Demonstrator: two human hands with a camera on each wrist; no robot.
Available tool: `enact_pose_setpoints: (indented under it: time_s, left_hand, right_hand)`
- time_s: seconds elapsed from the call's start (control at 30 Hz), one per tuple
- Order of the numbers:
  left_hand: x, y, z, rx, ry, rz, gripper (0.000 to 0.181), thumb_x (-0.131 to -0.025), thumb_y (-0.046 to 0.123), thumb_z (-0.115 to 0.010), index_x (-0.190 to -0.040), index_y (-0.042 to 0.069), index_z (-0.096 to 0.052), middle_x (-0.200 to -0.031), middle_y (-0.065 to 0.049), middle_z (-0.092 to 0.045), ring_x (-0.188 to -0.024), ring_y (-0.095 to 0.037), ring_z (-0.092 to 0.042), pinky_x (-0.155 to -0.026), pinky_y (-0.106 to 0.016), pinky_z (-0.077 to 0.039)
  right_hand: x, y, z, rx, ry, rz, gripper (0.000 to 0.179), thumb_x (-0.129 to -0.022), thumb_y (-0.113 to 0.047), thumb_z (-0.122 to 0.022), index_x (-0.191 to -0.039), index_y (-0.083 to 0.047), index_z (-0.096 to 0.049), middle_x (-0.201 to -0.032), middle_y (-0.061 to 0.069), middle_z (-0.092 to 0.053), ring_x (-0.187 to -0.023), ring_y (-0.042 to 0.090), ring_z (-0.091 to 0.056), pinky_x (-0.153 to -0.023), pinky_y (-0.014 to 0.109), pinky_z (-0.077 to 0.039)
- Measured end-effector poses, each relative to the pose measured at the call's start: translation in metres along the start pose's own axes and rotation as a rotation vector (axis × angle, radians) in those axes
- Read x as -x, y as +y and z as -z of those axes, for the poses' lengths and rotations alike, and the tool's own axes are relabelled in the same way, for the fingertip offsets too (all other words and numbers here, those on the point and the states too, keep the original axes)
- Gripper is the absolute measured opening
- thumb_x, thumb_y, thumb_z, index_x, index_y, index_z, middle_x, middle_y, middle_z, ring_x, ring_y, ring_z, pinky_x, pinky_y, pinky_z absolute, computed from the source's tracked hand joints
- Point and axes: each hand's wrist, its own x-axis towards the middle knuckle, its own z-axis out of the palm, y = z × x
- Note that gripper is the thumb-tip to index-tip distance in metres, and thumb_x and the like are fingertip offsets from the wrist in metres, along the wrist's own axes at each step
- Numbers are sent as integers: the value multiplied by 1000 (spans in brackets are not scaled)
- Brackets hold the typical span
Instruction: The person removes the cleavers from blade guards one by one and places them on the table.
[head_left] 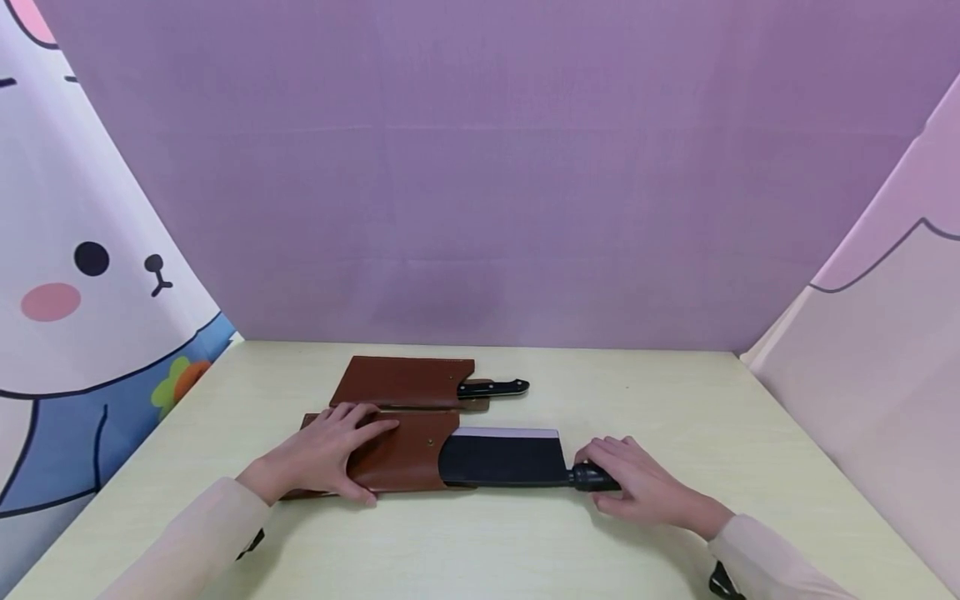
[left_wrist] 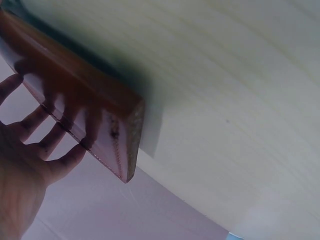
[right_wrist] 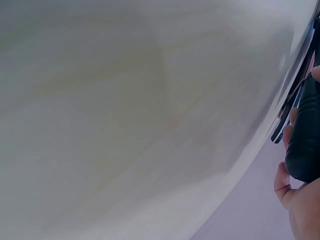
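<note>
A cleaver with a wide black blade lies partly inside a brown leather sheath, its bright edge facing away from me. Spread across the sheath's left part, my left hand grips it, with the thumb by the near edge and the fingers over the top. The left wrist view shows those fingers against the closed end of the sheath. My right hand holds the cleaver's black handle. In the right wrist view the handle is inside the curled fingers; much of that hand is cut off.
Behind the cleaver lies a second brown sheath with a black-handled knife in it. Both are on a pale wood-grain table. A purple backdrop stands at the back, with printed cloth on the left.
</note>
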Motion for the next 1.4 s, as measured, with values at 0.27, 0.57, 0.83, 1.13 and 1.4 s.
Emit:
enact_pose_setpoints:
  time_s: [0.27, 0.57, 0.83, 1.13, 1.4]
  left_hand:
    - [-1, -1, 0, -3, 0, -2, 101, -56, 82, -57, -138, 26, -41, -134, -8, -40, -116, -28, -39, -86, -56, -39]
    - [-1, -2, -2, -5, -3, -6, 100, -56, 82, -57, -137, 25, -41, -134, -8, -40, -117, -28, -39, -87, -56, -39]
    - [-1, -3, -1, 6, -10, -3, 100, -56, 81, -58, -138, 25, -41, -134, -8, -40, -117, -28, -39, -87, -57, -38]
    - [-1, -3, -2, 2, -11, -2, 101, -55, 83, -56, -137, 26, -41, -134, -8, -40, -116, -28, -39, -86, -57, -39]
    - [0, -4, -3, -8, -10, -5, 102, -55, 85, -53, -138, 27, -40, -134, -8, -40, -116, -27, -40, -87, -58, -38]
  right_hand:
    - [3, 3, 0, 1, 3, 6, 41, -64, -17, -72, -102, -18, -57, -91, -19, -52, -80, -2, -43, -68, 19, -31]
    - [6, 6, 1, 7, 10, 5, 43, -62, -16, -71, -102, -18, -58, -92, -18, -54, -79, -1, -45, -68, 18, -30]
    - [8, 7, 3, -3, 8, -21, 43, -60, -15, -71, -100, -19, -58, -91, -19, -53, -80, -2, -44, -68, 19, -30]
    - [11, 7, 7, -11, 12, -27, 44, -59, -14, -72, -100, -19, -58, -91, -18, -53, -80, -1, -45, -68, 20, -30]
    - [15, 7, 11, -6, 13, -33, 44, -59, -14, -72, -100, -19, -58, -91, -19, -53, -79, -2, -45, -67, 19, -29]
